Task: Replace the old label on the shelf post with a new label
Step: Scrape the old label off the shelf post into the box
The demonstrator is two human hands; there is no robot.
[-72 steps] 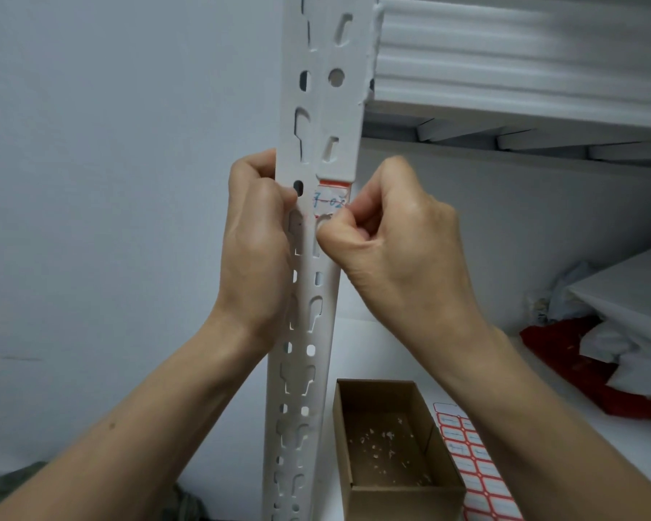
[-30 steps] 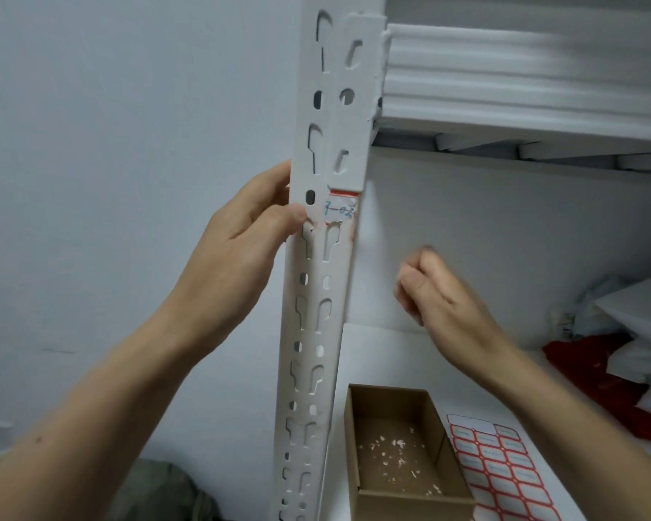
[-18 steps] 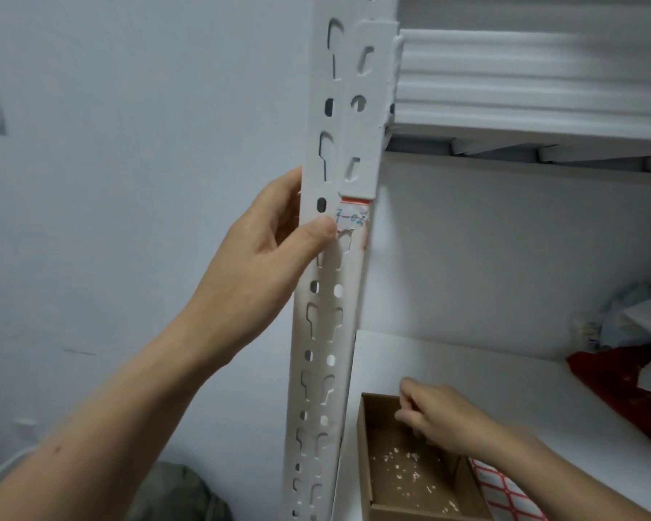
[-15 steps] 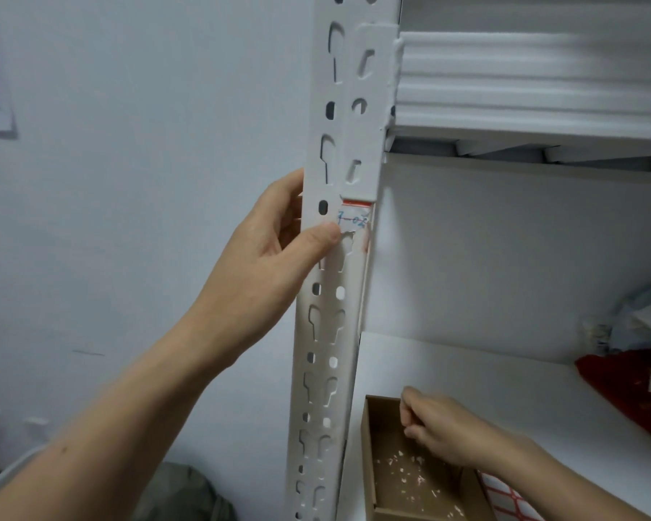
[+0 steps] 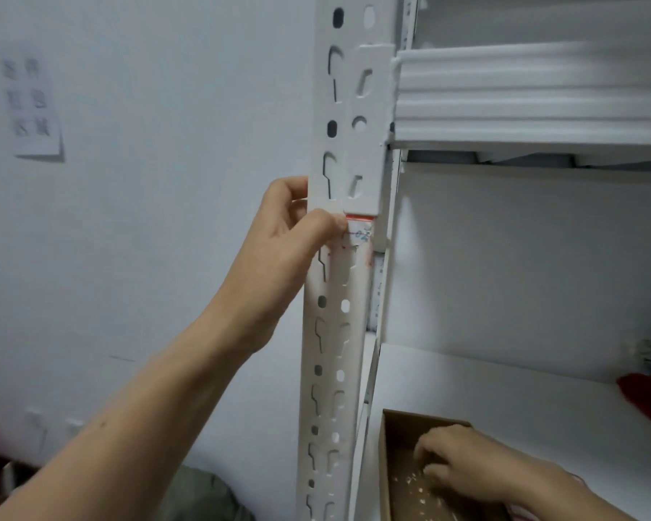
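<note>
Shelf relabelling: a person's left grip (image 5: 292, 240) clasps the white perforated metal shelf post (image 5: 331, 332), fingers curled round its left edge and thumb pressed on its front, touching the left end of the old red-bordered paper label (image 5: 359, 232). The label sits partly torn just below the white beam bracket (image 5: 369, 126). The right grip (image 5: 463, 468) reaches into the open brown cardboard box (image 5: 386, 445) on the white lower shelf (image 5: 504, 389), fingers bent over pale scraps (image 5: 410, 486). Whether it holds anything cannot be told.
</note>
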